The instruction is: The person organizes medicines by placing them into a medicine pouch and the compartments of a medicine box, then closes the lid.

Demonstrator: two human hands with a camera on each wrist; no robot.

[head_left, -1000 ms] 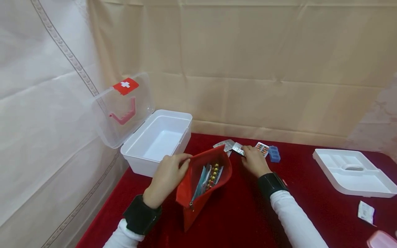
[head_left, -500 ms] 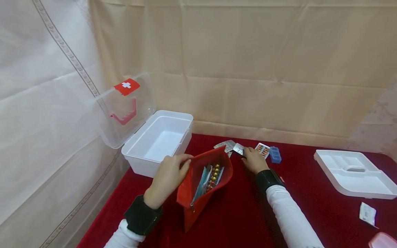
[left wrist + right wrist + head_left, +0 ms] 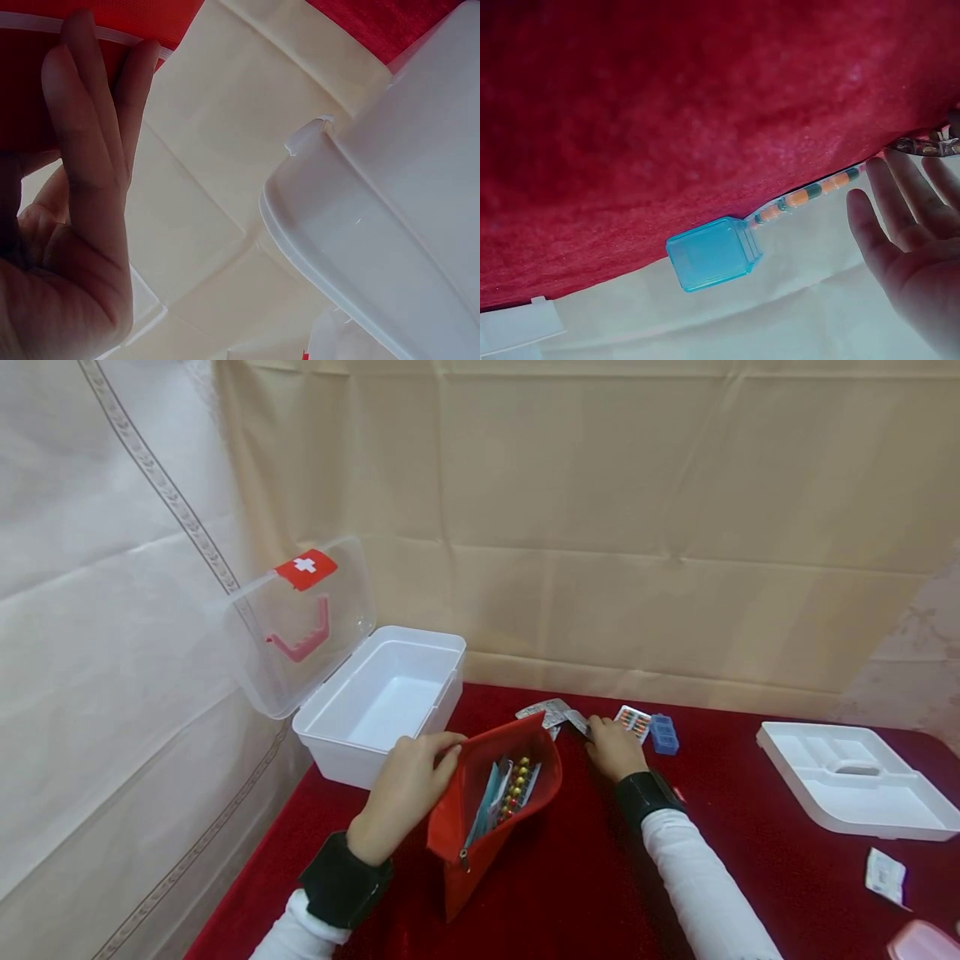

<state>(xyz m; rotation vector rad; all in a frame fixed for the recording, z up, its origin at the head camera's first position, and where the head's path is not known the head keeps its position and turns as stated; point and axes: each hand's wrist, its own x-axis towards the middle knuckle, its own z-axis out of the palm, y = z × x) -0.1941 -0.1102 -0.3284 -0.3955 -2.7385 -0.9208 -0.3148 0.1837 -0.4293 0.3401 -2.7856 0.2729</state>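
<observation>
My left hand (image 3: 408,785) grips the rim of a red zip pouch (image 3: 480,860), which stands with its mouth open. Inside it are a blister pack of round gold pills (image 3: 516,785) and several flat packets. At the far side of the table, my right hand (image 3: 617,748) pinches the near edge of a silver blister pack (image 3: 577,722), which is tilted. The right wrist view shows the fingertips (image 3: 877,169) right at that pack (image 3: 922,146). Other silver blister packs (image 3: 546,707) lie to its left, and a capsule blister pack (image 3: 633,721) lies to the hand's right.
A white first-aid box (image 3: 378,693) with its clear lid (image 3: 300,635) raised stands at the left. A small blue pill case (image 3: 663,734) lies beside the capsules. At right are a white compartment tray (image 3: 855,777), a small packet (image 3: 886,876) and a pink object (image 3: 924,941).
The silver blister pack at my right fingertips has tilted up from lying flatter. My right forearm has shifted slightly left. The left hand and pouch have stayed in place.
</observation>
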